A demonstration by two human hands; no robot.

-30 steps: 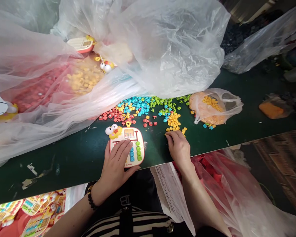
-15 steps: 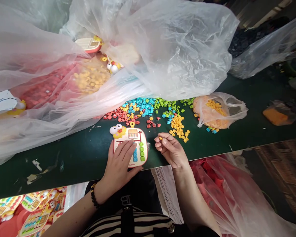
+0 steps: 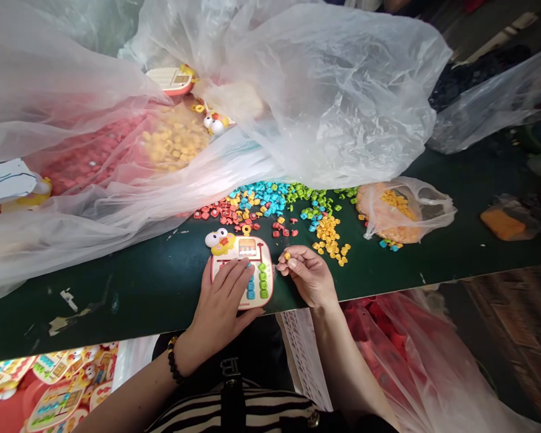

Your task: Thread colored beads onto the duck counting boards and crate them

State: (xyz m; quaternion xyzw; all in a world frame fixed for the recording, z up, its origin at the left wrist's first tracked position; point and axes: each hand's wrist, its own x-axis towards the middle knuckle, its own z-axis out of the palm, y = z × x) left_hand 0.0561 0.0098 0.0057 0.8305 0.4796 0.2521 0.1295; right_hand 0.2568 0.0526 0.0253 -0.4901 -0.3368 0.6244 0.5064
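A white toy board point(image 3: 255, 247) with a red rim and a big-eyed yellow duck head point(image 3: 222, 241) lies at the table's front edge. Green pieces point(image 3: 263, 281) and blue pieces point(image 3: 251, 287) stand in columns on its right side. My left hand point(image 3: 223, 300) lies flat over the board's left and middle, fingers stretched out, hiding what is beneath. Just right of the board, my right hand point(image 3: 309, 273) pinches a small yellow piece point(image 3: 287, 256) between thumb and fingers. Loose yellow pieces point(image 3: 329, 234) lie beyond that hand.
Loose red point(image 3: 225, 211), blue point(image 3: 270, 197) and green pieces point(image 3: 313, 195) lie behind the board. Large clear plastic bags point(image 3: 342, 96) cover the table's back. A tied bag of orange-yellow parts point(image 3: 388, 210) sits right. Finished-looking boards point(image 3: 56, 403) are piled below left.
My right hand has moved slightly left, closer to the board, and the yellow piece in it has turned. My left hand still rests on the board. The whole view has shifted a little.
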